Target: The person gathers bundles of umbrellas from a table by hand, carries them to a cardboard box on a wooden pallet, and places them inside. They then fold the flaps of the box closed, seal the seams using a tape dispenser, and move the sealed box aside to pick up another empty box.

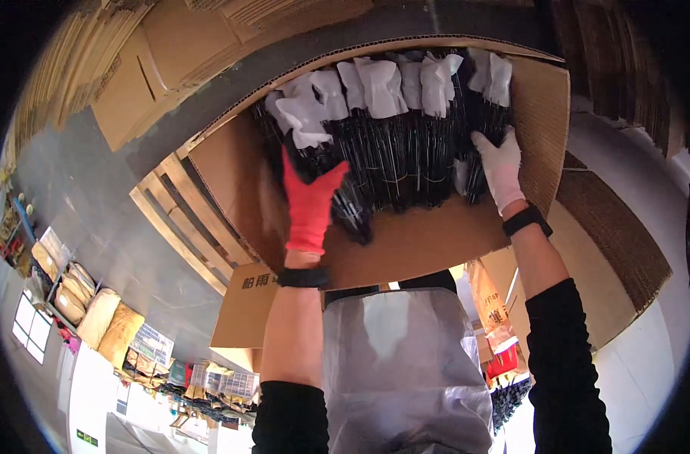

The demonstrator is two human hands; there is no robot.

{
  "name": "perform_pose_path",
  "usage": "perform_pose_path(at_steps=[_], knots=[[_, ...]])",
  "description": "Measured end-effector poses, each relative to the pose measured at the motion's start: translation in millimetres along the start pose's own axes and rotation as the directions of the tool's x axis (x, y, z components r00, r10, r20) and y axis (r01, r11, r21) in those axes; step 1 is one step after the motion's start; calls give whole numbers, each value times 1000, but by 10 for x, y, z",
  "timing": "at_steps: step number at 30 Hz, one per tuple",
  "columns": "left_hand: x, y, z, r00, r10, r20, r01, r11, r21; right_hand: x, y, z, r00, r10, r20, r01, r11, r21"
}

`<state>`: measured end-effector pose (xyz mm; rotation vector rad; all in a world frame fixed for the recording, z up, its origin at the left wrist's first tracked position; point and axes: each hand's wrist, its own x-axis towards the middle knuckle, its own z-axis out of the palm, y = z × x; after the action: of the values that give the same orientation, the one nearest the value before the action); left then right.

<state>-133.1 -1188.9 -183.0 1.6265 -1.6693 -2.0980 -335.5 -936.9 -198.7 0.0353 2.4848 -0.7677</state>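
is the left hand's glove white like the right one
No, the left hand wears a red glove, while the right hand wears a white one.

Cardboard box, open, carrying black bundles with white wrapped tops, packed in a row. Bundles sit between and beyond the left hand and right hand. Box rests on wooden pallet, left of the left hand.

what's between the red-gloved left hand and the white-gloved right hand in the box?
In the head view, upright black bundles with white-wrapped tops fill the stretch between the left hand and right hand, inside the cardboard box.
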Motion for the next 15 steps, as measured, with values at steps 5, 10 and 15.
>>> perform_pose_path(at_steps=[5,10,15], knots=[[120,-115,360,920,329,-214,-216,880,424,-345,-425,377,926,-353,132,376,848,-372],[-193,145,184,983,167,-80,-166,986,15,-103,-77,122,966,-241,96,259,872,-415],[-353,209,-77,831,388,-398,-75,788,611,-141,-37,179,979,-201,-13,188,933,-308]])
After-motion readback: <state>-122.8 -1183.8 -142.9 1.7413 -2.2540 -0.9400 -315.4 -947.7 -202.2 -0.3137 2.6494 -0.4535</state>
